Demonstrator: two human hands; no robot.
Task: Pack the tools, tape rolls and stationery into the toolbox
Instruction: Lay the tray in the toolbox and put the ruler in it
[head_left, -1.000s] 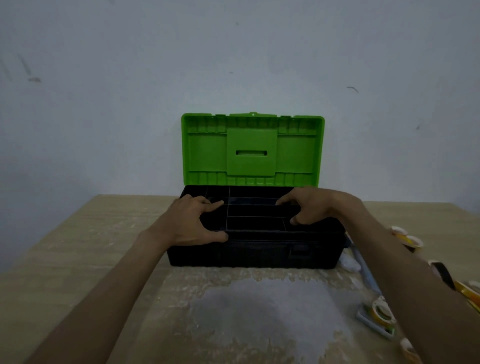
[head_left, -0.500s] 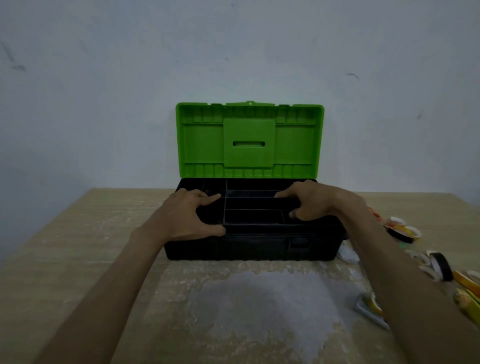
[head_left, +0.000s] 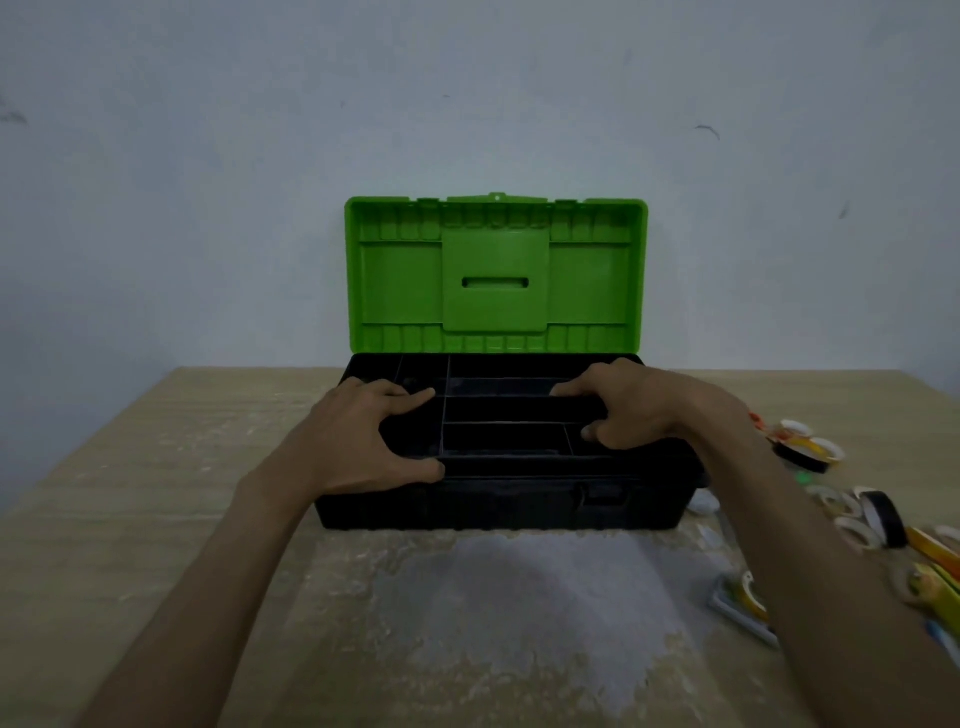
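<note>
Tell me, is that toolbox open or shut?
Open: the green lid stands upright behind the black toolbox, exposing its divided tray.

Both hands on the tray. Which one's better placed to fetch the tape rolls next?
Right, most likely. The tape rolls lie right of the toolbox, close beside the right hand gripping the tray. The left hand grips the tray's left end and would have to cross the open box.
</note>
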